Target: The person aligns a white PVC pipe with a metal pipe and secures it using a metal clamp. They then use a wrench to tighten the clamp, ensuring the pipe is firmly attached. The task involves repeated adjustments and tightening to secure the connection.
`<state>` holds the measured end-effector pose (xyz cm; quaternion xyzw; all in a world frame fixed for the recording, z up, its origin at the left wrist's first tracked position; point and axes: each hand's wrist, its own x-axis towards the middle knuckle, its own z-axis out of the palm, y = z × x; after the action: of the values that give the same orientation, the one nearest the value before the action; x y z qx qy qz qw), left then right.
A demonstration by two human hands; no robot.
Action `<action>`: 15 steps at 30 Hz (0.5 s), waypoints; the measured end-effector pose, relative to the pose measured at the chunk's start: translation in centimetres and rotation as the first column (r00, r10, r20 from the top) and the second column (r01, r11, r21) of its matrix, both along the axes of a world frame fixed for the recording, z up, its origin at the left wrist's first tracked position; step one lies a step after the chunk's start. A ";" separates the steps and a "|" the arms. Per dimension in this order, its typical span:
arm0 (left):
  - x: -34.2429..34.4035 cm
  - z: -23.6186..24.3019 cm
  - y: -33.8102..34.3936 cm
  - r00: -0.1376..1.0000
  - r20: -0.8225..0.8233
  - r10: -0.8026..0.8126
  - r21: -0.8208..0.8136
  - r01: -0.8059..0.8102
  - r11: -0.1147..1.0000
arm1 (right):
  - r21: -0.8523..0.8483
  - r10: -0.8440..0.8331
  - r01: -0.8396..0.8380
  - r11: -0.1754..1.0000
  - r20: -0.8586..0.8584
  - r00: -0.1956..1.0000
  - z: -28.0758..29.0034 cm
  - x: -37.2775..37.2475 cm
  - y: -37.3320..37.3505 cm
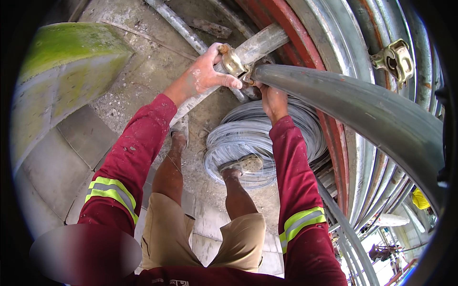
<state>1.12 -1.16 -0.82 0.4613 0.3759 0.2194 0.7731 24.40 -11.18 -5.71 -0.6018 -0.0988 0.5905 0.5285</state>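
Note:
A brassy metal scaffold clamp (pixel 233 63) sits around a pale, cement-splashed pipe (pixel 261 44) that slants from lower left to upper right. My left hand (pixel 206 75) is closed on the clamp, fingers by its bolt end and thumb laid across the front. From below, my right hand (pixel 275 102) is closed at the clamp's lower side, beside another bolt; the end of a thick grey pipe (pixel 343 93) hides part of its fingers. That grey pipe runs from the clamp toward the right edge. Whether the clamp encloses its end I cannot tell.
A coil of grey wire (pixel 229 140) lies on the floor around my right foot. Red and grey pipes (pixel 329 33) stand stacked at right, with a second clamp (pixel 397 62) on them. A green-topped concrete block (pixel 71 62) is at left. Another pipe (pixel 179 24) lies at the back.

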 end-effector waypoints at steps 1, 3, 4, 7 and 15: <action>-0.3 0.1 -0.1 1.000 -0.010 0.018 0.005 -0.017 1.000 | 0.037 0.030 -0.031 0.999 0.018 0.999 -0.1 -0.2 0.5; -0.8 -0.2 0.4 0.999 0.024 -0.023 -0.008 0.023 1.000 | 0.101 0.035 -0.046 0.994 0.107 0.994 0.4 -0.8 -0.3; -1.1 -0.1 0.9 0.999 0.041 -0.037 -0.008 0.037 0.999 | 0.138 0.040 -0.061 0.989 0.150 0.988 0.6 -1.1 -0.3; -0.9 0.6 3.7 0.979 0.117 -0.168 -0.077 0.178 0.981 | 0.135 0.103 -0.145 0.980 0.278 0.955 0.3 0.4 -1.2; 0.2 0.6 2.9 0.995 0.073 -0.073 0.015 0.073 0.997 | 0.047 0.100 -0.109 0.993 0.161 0.982 3.4 -1.6 -2.0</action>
<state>1.30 1.72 -0.21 0.4710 0.3288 0.2100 0.7912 22.85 -13.20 -2.29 -0.6257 -0.1883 0.5648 0.5040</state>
